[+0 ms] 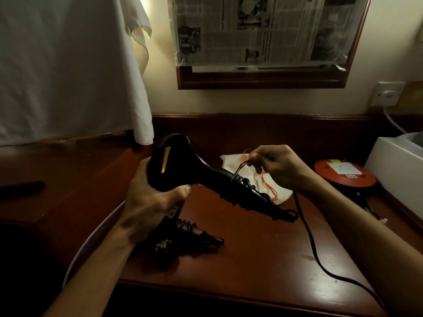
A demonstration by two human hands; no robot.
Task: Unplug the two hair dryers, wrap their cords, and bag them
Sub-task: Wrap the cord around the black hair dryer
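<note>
**Currently: cord partly wound on the held dryer**

The left hand (pixel 146 197) is closed around the head of the black hair dryer (pixel 183 170), held above the middle of the counter (pixel 251 248). Below it, near the front edge, the second hair dryer (pixel 190 234) lies with its cord coiled on the handle. The right hand (pixel 277 165) pinches the cord (pixel 309 234) beside the handle coils. Behind, the white drawstring bag (pixel 235 161) lies flat. The cord trails to the front right corner.
</note>
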